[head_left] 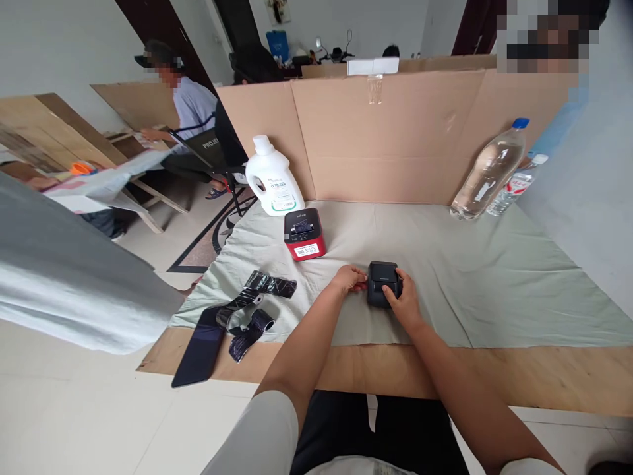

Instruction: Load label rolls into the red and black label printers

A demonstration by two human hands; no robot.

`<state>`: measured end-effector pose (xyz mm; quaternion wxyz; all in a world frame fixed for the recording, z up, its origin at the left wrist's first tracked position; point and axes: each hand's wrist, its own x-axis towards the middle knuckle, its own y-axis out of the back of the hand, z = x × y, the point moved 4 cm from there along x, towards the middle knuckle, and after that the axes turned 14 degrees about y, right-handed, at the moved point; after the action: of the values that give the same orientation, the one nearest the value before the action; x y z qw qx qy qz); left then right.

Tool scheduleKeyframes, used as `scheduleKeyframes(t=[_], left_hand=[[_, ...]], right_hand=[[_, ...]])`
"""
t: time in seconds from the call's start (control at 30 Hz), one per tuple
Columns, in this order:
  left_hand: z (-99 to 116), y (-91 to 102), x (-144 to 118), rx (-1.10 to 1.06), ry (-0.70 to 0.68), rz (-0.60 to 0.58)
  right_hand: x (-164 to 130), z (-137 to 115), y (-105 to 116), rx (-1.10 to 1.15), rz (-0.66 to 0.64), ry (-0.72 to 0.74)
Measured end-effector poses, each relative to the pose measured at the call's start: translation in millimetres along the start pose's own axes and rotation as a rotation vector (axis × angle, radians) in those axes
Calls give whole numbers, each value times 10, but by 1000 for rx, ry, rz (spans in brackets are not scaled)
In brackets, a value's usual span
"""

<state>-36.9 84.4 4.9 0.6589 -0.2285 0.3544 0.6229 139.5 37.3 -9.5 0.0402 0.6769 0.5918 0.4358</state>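
Both hands rest on a small black device that lies flat on the pale cloth covering the table. The left hand sits against the device's left edge, fingers curled and closed onto that side. The right hand lies against the device's right and near edge, thumb on its top face, fingers wrapped round the far right side. The device is thus gripped between the two hands, touching both; it is not lifted clear of the cloth as far as can be seen.

Beyond the left fingers, near but apart, stands a red and black box-shaped device with a white label on its front. Further beyond that stands a white jug with a white cap, upright, against the cardboard screen. Well to the left of the left fingers, at the cloth's edge, lie black glossy strips, curled and overlapping, and a flat dark panel on the bare board. Well beyond and to the right of the right fingers, a clear bottle with a blue cap leans tilted against the screen, a second smaller bottle just beside it.

Another person sits at a separate table in the far left background
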Motion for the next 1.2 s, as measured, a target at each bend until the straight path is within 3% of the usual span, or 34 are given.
scheduleKeyframes(t=[0.23,0.5,0.73,0.83,1.0,1.1,1.2], left_hand=[[61,22,101,78,45,-57],[107,1,149,213,23,32],[122,-19,100,219,-31,60],[126,-40,62,153,-120,78],[136,-65,-59,110,-430,165],[155,-115,-115,159,-575,115],[223,-166,-94,209,-634,58]], right_hand=[[-40,85,-93,-11,-23,-26],[-51,104,-111,-41,-55,-49],[-46,80,-65,53,17,-103],[-37,90,-34,124,17,-139],[-7,39,-8,49,-51,-43],[-10,24,-14,7,-74,-21],[-17,20,0,36,-53,-14]])
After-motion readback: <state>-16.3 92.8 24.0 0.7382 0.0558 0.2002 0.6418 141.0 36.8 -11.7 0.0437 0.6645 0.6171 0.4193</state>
